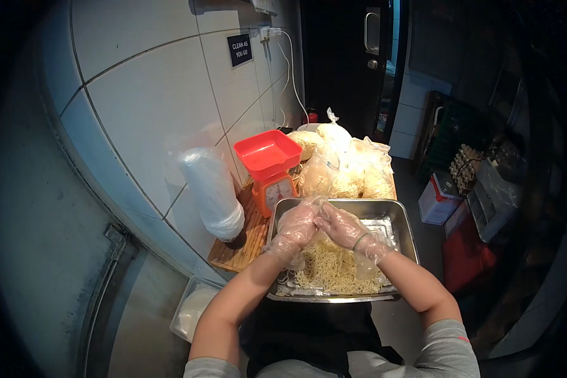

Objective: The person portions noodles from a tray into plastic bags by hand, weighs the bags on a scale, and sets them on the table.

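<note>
My left hand [298,223] and my right hand [344,227], both in clear plastic gloves, meet above the back half of a metal tray [408,234]. Their fingers are closed and press together at the fingertips. Some clear plastic shows there, but I cannot tell whether it is glove or something held. Below the hands, a loose heap of pale yellow noodles [334,272] lies in the tray. Neither hand touches the noodles as far as I can see.
An orange kitchen scale [274,191] with a red pan [268,153] stands left of the tray on a wooden table [236,253]. Nearby is a roll of plastic bags [209,195]. Bagged noodles [349,170] crowd the table's far end. Egg trays [465,169] sit at right.
</note>
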`<action>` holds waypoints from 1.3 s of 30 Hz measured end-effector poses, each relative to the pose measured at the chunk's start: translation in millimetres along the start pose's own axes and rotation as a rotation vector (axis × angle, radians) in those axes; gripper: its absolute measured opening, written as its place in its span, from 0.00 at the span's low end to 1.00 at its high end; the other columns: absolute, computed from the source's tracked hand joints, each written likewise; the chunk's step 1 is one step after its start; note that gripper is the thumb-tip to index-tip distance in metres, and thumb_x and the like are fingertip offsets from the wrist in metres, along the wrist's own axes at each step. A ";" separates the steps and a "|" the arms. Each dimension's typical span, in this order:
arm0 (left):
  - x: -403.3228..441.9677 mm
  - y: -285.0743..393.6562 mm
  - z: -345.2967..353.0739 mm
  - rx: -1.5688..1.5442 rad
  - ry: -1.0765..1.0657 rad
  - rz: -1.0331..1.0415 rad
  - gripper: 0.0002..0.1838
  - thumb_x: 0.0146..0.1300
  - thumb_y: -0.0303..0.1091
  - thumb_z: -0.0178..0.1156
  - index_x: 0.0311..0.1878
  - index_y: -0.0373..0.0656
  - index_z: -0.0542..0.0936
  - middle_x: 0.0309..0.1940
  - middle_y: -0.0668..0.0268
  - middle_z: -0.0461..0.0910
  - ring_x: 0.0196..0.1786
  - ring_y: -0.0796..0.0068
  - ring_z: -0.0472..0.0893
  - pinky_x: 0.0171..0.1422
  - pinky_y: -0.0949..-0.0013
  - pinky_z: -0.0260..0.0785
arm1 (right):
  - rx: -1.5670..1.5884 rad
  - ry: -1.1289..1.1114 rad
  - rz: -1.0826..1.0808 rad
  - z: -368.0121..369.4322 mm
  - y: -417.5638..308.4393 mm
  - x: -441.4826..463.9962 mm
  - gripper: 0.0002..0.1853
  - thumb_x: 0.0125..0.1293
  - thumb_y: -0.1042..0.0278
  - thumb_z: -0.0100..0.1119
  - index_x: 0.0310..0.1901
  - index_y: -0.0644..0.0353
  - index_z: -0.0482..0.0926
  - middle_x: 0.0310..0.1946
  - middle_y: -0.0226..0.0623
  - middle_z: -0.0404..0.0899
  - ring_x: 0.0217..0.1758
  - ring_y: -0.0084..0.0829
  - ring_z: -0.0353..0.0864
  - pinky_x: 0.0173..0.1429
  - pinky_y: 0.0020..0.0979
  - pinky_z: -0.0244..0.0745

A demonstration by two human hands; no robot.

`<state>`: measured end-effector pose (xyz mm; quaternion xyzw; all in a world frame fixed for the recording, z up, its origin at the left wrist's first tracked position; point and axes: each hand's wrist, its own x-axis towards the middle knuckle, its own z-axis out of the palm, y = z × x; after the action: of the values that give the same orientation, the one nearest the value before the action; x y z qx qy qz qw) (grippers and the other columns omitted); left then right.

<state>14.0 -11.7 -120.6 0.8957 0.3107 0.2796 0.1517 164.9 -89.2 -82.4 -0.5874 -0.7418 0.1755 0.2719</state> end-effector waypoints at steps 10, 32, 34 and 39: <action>-5.0 -11.0 -47.6 -0.072 -0.090 -0.149 0.23 0.67 0.48 0.60 0.55 0.39 0.81 0.49 0.53 0.84 0.50 0.58 0.84 0.57 0.59 0.74 | 0.050 -0.181 -0.005 -57.2 15.0 -24.5 0.15 0.71 0.57 0.59 0.47 0.60 0.71 0.43 0.50 0.81 0.49 0.47 0.83 0.50 0.45 0.75; 136.2 41.9 -238.5 -0.794 0.459 -0.253 0.27 0.61 0.23 0.57 0.65 0.30 0.71 0.37 0.59 0.83 0.33 0.73 0.84 0.43 0.70 0.81 | -0.489 -0.526 0.119 16.9 87.7 -28.9 0.53 0.64 0.24 0.48 0.80 0.51 0.42 0.74 0.67 0.52 0.79 0.61 0.51 0.81 0.54 0.45; 143.6 39.3 -218.9 -0.785 0.547 -0.271 0.28 0.59 0.21 0.53 0.65 0.27 0.70 0.35 0.58 0.82 0.33 0.69 0.86 0.40 0.69 0.81 | -0.508 -0.525 0.110 17.4 87.2 -31.3 0.53 0.65 0.25 0.48 0.79 0.53 0.42 0.74 0.68 0.53 0.79 0.62 0.52 0.80 0.55 0.46; 147.4 -22.8 -170.9 -0.424 0.667 -0.247 0.32 0.57 0.23 0.53 0.68 0.28 0.67 0.40 0.47 0.85 0.35 0.63 0.88 0.44 0.66 0.80 | -0.510 -0.501 0.089 24.3 89.3 -38.4 0.54 0.64 0.26 0.50 0.79 0.54 0.43 0.73 0.71 0.53 0.79 0.62 0.52 0.79 0.56 0.47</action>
<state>-2.6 116.9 65.5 0.6609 0.3834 0.5920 0.2562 225.6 -102.7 -160.9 -0.6068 -0.7790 0.1351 -0.0817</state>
